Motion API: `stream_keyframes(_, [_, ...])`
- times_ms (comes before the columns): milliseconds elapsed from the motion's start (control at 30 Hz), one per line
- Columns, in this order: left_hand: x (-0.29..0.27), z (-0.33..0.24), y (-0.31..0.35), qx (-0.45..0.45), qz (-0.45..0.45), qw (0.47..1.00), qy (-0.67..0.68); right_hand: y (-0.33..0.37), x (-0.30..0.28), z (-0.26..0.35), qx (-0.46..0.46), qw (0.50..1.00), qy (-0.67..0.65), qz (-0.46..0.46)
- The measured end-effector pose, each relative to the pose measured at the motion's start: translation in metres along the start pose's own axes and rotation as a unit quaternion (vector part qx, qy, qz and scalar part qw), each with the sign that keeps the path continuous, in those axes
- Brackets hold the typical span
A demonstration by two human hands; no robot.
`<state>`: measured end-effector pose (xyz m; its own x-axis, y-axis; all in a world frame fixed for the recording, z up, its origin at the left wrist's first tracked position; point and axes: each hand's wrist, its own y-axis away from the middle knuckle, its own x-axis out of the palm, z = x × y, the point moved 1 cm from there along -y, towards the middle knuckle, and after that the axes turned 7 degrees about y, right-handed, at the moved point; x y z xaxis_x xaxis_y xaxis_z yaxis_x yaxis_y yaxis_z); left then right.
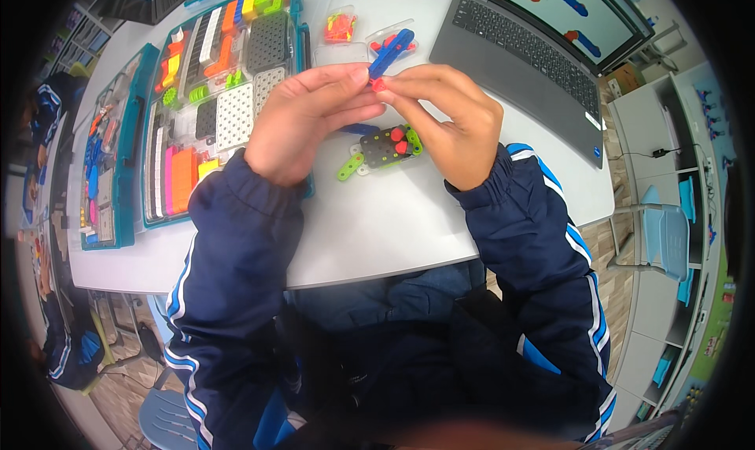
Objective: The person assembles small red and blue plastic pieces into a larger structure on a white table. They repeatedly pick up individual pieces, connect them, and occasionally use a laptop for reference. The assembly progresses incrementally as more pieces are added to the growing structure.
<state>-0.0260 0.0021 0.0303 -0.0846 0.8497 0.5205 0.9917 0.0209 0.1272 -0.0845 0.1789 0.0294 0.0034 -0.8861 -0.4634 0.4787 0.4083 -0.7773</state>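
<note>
Above the white table, my left hand (303, 108) pinches the lower end of a blue perforated building strip (392, 50). My right hand (444, 112) meets it there, thumb and forefinger closed on a small red connector (379, 84) at the strip's end. How far the connector sits in the strip is hidden by the fingertips. Under my hands lies a partly built model (385, 147), with a dark grey perforated plate, green end pieces and red connectors. Another blue strip (360, 129) lies beside it, partly covered by my left hand.
Left stands an open teal-edged parts case (305, 49) with colourful bricks and plates; a second case (126, 159) lies beyond it. Small clear boxes of red connectors (340, 27) sit behind my hands. An open laptop (511, 57) at the right displays blue and red parts. A chair (664, 230) stands right.
</note>
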Motion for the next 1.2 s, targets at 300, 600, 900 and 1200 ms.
stream_keyframes(300, [0.007, 0.005, 0.003, 0.046, -0.031, 0.998, -0.017, 0.002, -0.002, 0.003, -0.040, 0.998, 0.046, -0.010])
stream_keyframes(600, [0.013, 0.006, 0.008, 0.086, -0.019, 0.996, -0.032, 0.002, -0.002, 0.006, -0.001, 1.000, 0.004, 0.001])
stream_keyframes(900, [0.011, 0.007, 0.004, 0.081, -0.031, 0.996, -0.025, 0.001, 0.001, -0.002, -0.004, 1.000, 0.007, 0.000])
stream_keyframes(1200, [0.009, -0.001, 0.005, 0.056, 0.004, 0.996, -0.068, -0.017, -0.019, -0.018, 0.173, 0.963, -0.205, -0.040])
